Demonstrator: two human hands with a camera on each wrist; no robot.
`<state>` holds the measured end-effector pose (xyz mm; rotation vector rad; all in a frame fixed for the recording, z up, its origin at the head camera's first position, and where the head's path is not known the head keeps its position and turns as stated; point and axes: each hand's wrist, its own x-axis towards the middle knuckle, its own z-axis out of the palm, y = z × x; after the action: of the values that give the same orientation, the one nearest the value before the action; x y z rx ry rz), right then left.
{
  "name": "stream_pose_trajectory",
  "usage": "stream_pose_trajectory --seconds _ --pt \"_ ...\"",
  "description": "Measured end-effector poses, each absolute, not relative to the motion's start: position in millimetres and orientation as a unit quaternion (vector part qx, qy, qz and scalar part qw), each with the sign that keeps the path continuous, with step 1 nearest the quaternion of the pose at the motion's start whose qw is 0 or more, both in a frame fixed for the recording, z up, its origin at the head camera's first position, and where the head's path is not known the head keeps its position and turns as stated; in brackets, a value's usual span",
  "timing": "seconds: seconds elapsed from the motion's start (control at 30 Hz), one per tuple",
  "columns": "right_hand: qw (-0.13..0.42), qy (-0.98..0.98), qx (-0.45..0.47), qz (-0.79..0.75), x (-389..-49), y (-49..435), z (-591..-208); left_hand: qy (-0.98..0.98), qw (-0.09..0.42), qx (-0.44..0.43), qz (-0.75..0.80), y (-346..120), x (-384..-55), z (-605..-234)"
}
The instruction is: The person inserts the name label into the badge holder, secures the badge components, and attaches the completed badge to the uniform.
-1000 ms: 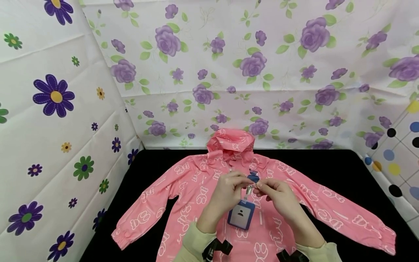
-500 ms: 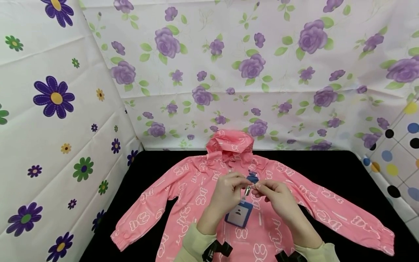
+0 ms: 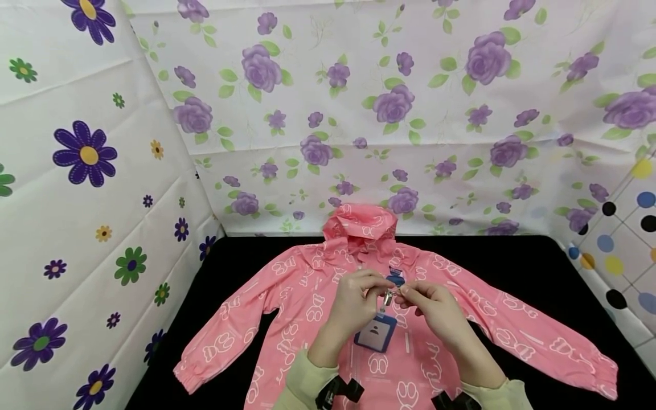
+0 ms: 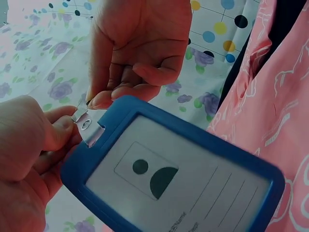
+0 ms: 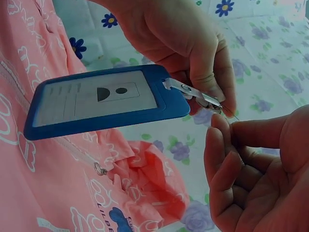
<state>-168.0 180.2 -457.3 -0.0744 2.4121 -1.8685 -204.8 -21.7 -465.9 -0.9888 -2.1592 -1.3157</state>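
Note:
Above the chest of a pink hooded jacket (image 3: 307,319), my left hand (image 3: 356,296) pinches the silver clip (image 5: 193,94) of a blue-framed badge holder (image 3: 376,333). The holder hangs from a clear strap (image 4: 91,130) and shows a card with a person icon. My right hand (image 3: 433,304) faces the left, thumb and forefinger pinching the end of a thin metal pin (image 5: 231,114) by the clip's tip. Fingertips hide part of this pin. A blue logo (image 3: 395,276) on the jacket lies just beyond the fingers.
The jacket lies spread with both sleeves out, its hood (image 3: 361,219) toward the back, on a black table (image 3: 492,247). Floral cloth walls (image 3: 318,114) stand behind and to the left, a dotted one (image 3: 620,256) at the right.
The badge holder has swung a little left, then slightly back. Both hands stay almost in place, and the clip shows more clearly between them than a second ago.

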Motion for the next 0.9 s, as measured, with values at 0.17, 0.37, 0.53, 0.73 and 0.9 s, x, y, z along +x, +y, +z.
stream_pose_trajectory --seconds 0.17,0.37,0.53,0.73,0.9 --pt "0.054 0.783 -0.017 -0.619 -170.4 182.6 -457.7 -0.772 0.165 -0.334 -0.514 -21.6 -206.2 -465.3" --pt "0.051 0.784 -0.026 -0.618 -179.1 187.1 -458.2 -0.749 0.070 -0.263 -0.604 -20.3 -212.1 -460.7" --pt "0.059 0.784 -0.039 -0.617 -188.8 190.3 -462.5 -0.730 0.018 -0.187 -0.657 -18.1 -217.6 -463.8" --pt "0.069 0.794 -0.007 -0.604 -207.6 197.0 -485.4 -0.710 -0.026 -0.122 -0.693 -14.4 -229.2 -477.7" --pt "0.027 0.840 -0.007 -0.541 -225.7 203.4 -512.4 -0.710 -0.048 -0.078 -0.698 -14.9 -237.7 -488.9"
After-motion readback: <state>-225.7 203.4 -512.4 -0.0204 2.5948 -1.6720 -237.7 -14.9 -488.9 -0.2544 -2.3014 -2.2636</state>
